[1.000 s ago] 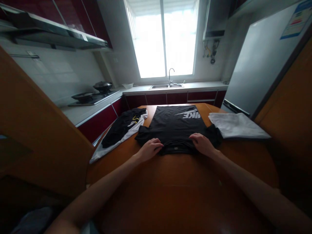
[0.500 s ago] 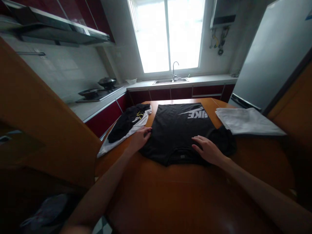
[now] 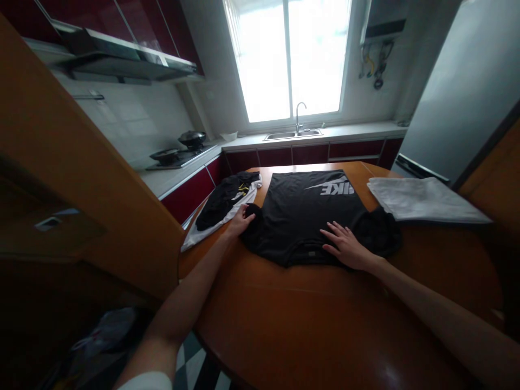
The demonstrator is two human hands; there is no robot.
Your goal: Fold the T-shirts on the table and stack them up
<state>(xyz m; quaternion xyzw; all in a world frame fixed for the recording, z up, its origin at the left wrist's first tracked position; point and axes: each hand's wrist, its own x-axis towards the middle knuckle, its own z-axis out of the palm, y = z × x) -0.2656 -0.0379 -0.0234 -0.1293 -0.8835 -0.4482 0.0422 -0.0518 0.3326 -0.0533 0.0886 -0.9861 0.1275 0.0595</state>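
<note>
Black T-shirt [image 3: 303, 216] laid flat on a wooden table [image 3: 284, 319], a hand at either side

The T-shirt lies in the middle of the table's far half, its collar [image 3: 312, 254] towards the near side and a white swoosh print [image 3: 335, 187] near its far right corner. The left hand [image 3: 241, 221] grips the left sleeve [image 3: 254, 211], fingers and thumb closed on the dark fabric. The right hand [image 3: 345, 246] is open, palm down with fingers spread, resting on the shirt just right of the collar. The right sleeve [image 3: 385, 233] stretches out beyond that hand.

To the left on the table lies a black-and-white garment [image 3: 219, 203]; to the right, a folded white cloth [image 3: 426, 199]. On the far counter [image 3: 244, 142], a sink [image 3: 280, 136] with a curved faucet [image 3: 297, 120] sits below a bright window [image 3: 264, 65]. A lidded wok [image 3: 192, 138] stands on the stove at far left, and a refrigerator [image 3: 459, 92] stands at far right.
</note>
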